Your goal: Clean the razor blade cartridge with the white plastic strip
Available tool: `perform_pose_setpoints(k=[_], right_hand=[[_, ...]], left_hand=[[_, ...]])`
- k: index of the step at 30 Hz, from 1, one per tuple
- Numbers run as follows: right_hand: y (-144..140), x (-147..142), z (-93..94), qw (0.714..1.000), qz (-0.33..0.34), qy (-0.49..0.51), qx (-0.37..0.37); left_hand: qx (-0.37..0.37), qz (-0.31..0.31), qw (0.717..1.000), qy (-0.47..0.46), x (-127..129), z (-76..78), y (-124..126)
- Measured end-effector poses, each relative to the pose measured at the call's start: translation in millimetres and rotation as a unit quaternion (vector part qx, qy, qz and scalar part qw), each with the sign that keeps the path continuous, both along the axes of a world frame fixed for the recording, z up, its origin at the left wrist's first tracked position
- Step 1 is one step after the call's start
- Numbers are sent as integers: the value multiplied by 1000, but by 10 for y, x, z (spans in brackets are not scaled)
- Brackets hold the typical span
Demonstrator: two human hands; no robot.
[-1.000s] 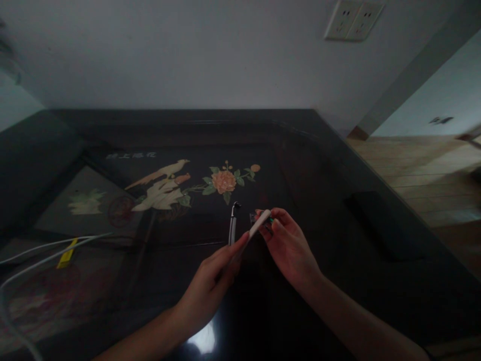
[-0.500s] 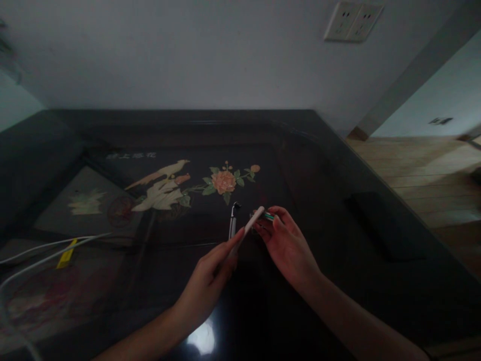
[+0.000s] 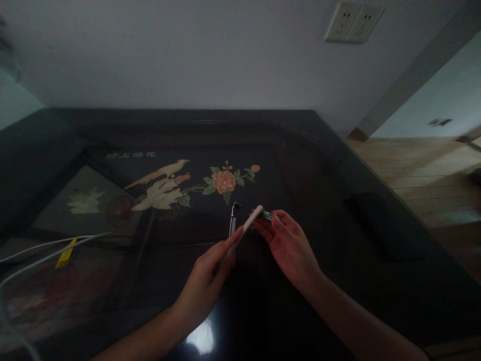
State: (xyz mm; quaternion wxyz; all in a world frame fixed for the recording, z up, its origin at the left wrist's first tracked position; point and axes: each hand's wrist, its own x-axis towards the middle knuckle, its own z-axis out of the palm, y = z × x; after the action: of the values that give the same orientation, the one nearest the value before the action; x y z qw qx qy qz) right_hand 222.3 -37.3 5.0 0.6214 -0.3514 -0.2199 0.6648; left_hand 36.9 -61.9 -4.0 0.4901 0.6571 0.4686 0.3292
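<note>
My left hand (image 3: 210, 271) is closed around the lower part of a slim white stick with a rounded tip (image 3: 253, 218), which slants up to the right. My right hand (image 3: 293, 245) pinches a small, narrow green-and-clear piece (image 3: 266, 215) between thumb and fingers. This piece meets the stick near its tip; whether they are joined or only touching, I cannot tell. Just left of the stick, a thin silvery tool with a dark curved head (image 3: 232, 219) lies on the dark glossy table (image 3: 300, 165), partly covered by my left fingers.
White cables (image 3: 45, 245) with a yellow tag (image 3: 66, 253) run across the table's left side. A flat black object (image 3: 383, 225) lies near the right edge. Behind the table stands a wall with sockets (image 3: 353, 22). Bird and flower pictures decorate the tabletop.
My right hand has shifted slightly down and to the right, its fingers a little changed around the small piece. The left hand and the white stick stay almost in place.
</note>
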Motion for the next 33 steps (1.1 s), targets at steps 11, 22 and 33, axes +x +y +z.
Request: perform_pose_setpoints(k=[11,22,33], right_hand=[[23,14,18,1000,-4,-10,6],[5,-6,25,999,-23,-25,16],[-29,-46,41,998,-51,-27,13]], left_hand=[[18,2,1000,19,-31,-11,23],[-44,-13,999,-29,-18,4,12],[-176,-43,974,-139,-1,13,-60]])
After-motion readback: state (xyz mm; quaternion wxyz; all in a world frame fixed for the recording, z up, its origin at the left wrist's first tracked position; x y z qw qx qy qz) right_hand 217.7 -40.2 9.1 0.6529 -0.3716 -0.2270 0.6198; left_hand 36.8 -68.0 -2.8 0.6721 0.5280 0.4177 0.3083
